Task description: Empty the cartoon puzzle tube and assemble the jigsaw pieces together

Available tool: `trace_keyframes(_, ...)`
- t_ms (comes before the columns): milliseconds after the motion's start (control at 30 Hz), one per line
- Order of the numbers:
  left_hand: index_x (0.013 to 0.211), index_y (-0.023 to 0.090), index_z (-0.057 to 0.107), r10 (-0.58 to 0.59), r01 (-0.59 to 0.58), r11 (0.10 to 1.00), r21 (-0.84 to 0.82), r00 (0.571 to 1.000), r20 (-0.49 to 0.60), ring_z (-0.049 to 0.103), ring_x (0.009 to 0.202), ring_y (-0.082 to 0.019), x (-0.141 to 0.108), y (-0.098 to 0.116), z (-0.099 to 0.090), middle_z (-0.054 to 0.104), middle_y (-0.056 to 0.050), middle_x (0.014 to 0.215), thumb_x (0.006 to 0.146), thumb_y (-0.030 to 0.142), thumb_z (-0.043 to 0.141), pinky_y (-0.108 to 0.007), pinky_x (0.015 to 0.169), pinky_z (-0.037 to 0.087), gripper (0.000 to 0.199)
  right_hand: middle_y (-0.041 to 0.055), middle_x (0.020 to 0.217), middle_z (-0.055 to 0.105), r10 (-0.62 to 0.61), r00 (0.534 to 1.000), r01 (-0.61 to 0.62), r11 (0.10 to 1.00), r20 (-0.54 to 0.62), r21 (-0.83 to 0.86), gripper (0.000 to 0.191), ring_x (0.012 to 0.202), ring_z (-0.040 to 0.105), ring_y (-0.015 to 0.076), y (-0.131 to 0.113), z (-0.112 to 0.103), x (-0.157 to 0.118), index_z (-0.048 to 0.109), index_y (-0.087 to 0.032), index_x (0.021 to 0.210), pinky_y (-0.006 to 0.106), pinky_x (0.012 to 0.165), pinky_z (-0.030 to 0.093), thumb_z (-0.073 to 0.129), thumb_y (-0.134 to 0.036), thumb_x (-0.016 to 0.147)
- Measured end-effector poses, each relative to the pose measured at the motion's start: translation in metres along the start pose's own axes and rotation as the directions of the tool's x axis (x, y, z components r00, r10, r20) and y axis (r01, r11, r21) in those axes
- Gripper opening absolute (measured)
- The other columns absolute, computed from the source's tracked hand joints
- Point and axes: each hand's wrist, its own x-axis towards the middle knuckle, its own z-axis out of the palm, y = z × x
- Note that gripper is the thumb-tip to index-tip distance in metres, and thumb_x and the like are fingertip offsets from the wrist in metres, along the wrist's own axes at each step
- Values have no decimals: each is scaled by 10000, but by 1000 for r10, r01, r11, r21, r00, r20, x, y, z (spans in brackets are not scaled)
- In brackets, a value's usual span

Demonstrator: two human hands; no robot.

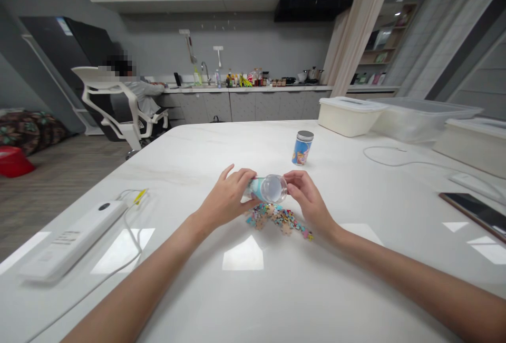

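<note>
A clear jar (273, 189) with a light-blue printed label lies tilted on its side above the table, its open mouth turned to the right and toward me. My left hand (228, 195) is wrapped round the jar's body. At the rim, the bent fingers and thumb of my right hand (307, 195) grip the edge of the mouth. Just below the jar, a loose heap of small colourful jigsaw puzzle pieces (279, 219) is spread on the white table (190, 290). Beyond my right hand stands a second, upright jar (302, 148) with a blue picture label and a grey lid.
At left lies a white power strip (75, 237) with a cable. A phone (476, 214) and a white cable (411, 164) are at right. Lidded storage boxes (350, 116) line the back right edge. A person (142, 92) sits in a chair near the kitchen counter.
</note>
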Motion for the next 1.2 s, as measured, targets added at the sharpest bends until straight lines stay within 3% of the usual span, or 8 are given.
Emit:
trace_keyframes(133,1169,195,439,22,-23,998,63,1000,10,622,1023,-231,1,7,2,640,-84,1110,831,379,672,-499,1049,378,450,14,952,605,-108,991,101,990,-76,-97,175,919,577,180,-3,-2,-1,583,-258,921,324,838,497,697,-249,789)
trace_keyframes(233,1155,176,444,31,-31,996,86,1000,4,623,997,-231,2,10,2,641,-92,1090,837,387,662,-490,1032,391,440,55,1095,596,-218,975,202,947,-40,-252,84,1104,538,231,-4,-5,-2,669,-268,907,399,981,453,655,-258,825)
trace_keyframes(333,1148,174,452,48,-48,993,107,999,0,627,979,-230,2,11,1,647,-90,1066,849,396,640,-477,1015,407,417,60,1169,597,-262,965,243,904,-6,-352,161,1181,514,260,-6,-7,-2,740,-302,938,475,1103,349,615,-247,851)
trace_keyframes(667,1177,148,485,104,-90,962,259,994,-38,638,933,-249,4,10,-2,659,-112,1056,865,389,606,-492,1009,396,412,46,1197,637,-227,973,203,930,-44,-306,230,1185,540,282,-5,-5,-5,767,-316,968,501,1103,345,643,-205,809)
trace_keyframes(933,1161,147,505,137,-121,938,326,990,-25,632,887,-247,4,12,-4,662,-110,1012,882,390,577,-481,984,404,377,60,1206,637,-233,972,225,918,15,-326,238,1194,536,263,-9,-7,-3,754,-285,1010,471,1096,350,608,-210,838)
trace_keyframes(1200,1118,151,534,189,-179,910,373,982,10,613,867,-239,3,12,-4,650,-96,986,872,401,594,-462,984,401,356,66,1186,644,-166,981,193,891,100,-411,60,1105,592,234,-8,-16,12,719,-240,794,394,906,498,664,-216,796)
